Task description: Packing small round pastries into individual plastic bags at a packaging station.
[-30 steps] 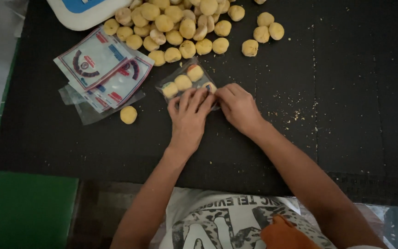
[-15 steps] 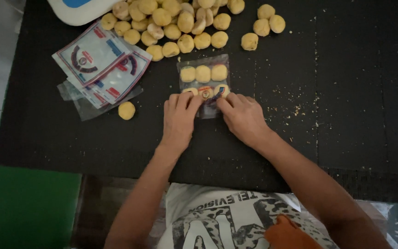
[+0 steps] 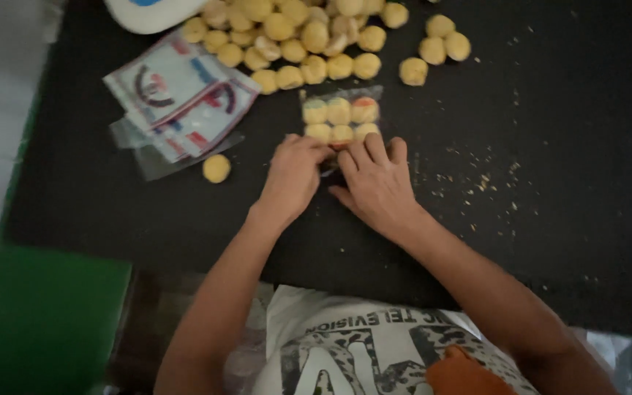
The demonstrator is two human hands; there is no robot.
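On the black table (image 3: 565,183), head view, your left hand (image 3: 292,178) lies knuckles up with its fingers curled onto the near left corner of a small clear bag (image 3: 340,117); your right hand (image 3: 376,183) lies flat beside it, fingers spread and stretched forward, tips pressing on the bag's near edge; the thumb sticks out toward the left hand; neither hand lifts anything, both press down on the bag; whether the left fingers pinch the plastic, you cannot tell, too blurred; the bag lies flat just beyond both hands, touching them, with six round yellow biscuits inside in two rows of three; beyond the bag, near the far edge, a loose pile of the same yellow biscuits (image 3: 294,33); three more biscuits (image 3: 437,51) sit just right of the pile; one single biscuit (image 3: 216,168) lies to the left of your left hand, apart from it; a stack of printed flat bags (image 3: 177,99), white with red and blue marks, lies beside that biscuit on the far left; a white object with a blue top (image 3: 156,11) shows at the top edge; crumbs (image 3: 477,183) scatter right of your right hand; a green surface (image 3: 38,322) shows lower left, below the table edge.
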